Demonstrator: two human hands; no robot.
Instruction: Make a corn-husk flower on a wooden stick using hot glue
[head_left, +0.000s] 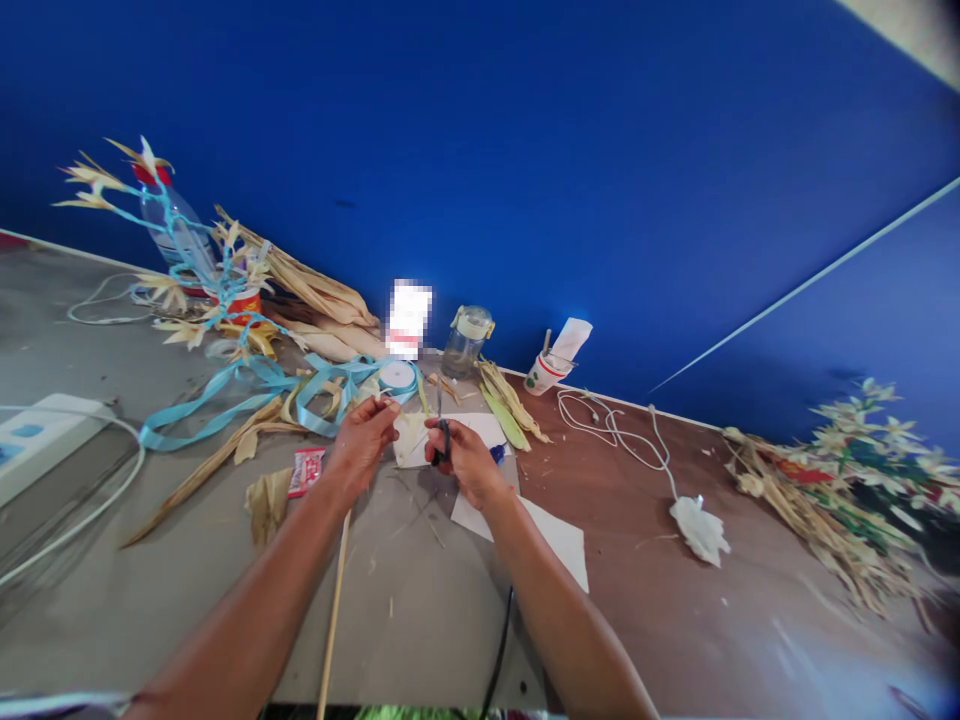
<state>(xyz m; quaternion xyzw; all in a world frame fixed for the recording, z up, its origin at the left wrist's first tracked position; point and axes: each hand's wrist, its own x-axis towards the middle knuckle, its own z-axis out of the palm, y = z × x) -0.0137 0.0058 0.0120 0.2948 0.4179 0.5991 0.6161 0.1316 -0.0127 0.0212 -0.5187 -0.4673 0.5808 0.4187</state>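
Observation:
My left hand (366, 432) is closed in a pinch on a pale piece of corn husk (409, 437) held just above the table. My right hand (463, 458) is closed around a pair of black-handled scissors (442, 432), whose blades point up toward the husk piece. Both hands meet over white paper sheets (559, 540) lying on the table. A thin wooden stick (334, 610) runs along the table below my left forearm.
Light blue ribbon (247, 390) and a ribbon roll (397, 375) lie at the back left beside dried husks (315, 290) and a husk-flower bottle (176, 235). A glass jar (465, 342), a paper cup (546, 372), a white cable (622, 430), a power strip (37, 440) and a husk-flower pile (847, 480) are around.

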